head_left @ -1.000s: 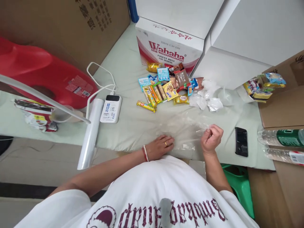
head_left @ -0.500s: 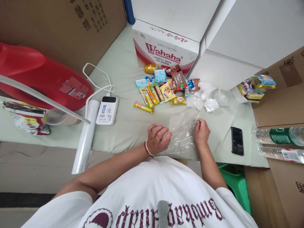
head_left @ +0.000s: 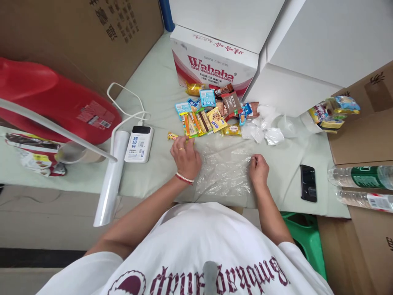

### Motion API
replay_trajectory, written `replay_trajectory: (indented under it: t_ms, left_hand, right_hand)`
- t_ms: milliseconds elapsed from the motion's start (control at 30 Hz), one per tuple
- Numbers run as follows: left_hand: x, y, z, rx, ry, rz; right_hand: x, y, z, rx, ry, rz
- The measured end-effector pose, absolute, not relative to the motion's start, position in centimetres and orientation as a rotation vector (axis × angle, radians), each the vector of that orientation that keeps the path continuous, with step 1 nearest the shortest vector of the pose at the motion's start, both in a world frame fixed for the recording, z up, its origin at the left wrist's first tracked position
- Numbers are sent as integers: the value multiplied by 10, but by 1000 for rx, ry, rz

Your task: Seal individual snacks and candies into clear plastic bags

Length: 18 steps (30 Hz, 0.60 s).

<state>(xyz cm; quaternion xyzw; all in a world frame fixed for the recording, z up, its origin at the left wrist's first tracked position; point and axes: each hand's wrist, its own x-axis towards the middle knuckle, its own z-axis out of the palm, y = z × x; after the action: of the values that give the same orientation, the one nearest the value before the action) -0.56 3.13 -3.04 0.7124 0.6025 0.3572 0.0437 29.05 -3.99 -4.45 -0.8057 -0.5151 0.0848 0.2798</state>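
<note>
My left hand (head_left: 186, 159) reaches to the near edge of a snack pile, its fingers closed over a small yellow-wrapped snack bar (head_left: 172, 135). Most of that bar is hidden under the fingers. A clear plastic bag (head_left: 224, 172) lies flat and crinkled between my two hands. Its right edge is pinched in my right hand (head_left: 258, 170), which rests on the table with fingers closed. Beyond the hands, the pile holds several wrapped snacks, among them a yellow cookie packet (head_left: 216, 119), a brown packet (head_left: 231, 103) and a light blue packet (head_left: 207, 98).
Crumpled white plastic (head_left: 273, 133) lies right of the snacks, before a Wahaha carton (head_left: 215, 61). A power bank (head_left: 139, 145) and a plastic film roll (head_left: 111, 184) are at left. A phone (head_left: 308, 183) and bottles (head_left: 365, 177) sit at right.
My left hand has moved forward and left, off the clear plastic bag onto the yellow snack bar, which has shifted slightly left. The bag lies flatter; my right hand has barely moved.
</note>
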Motion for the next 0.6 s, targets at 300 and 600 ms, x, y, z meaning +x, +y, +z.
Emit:
replay_trajectory:
  t_ms: [300,600]
  left_hand:
    - [30,11,-29,2633,1170,491]
    - [3,-3,-46,2560,1299,305]
  right_hand:
    - [293,-39,-42,-2134,-1363,232]
    - [304,-19,-5,-2100,-1527,-108]
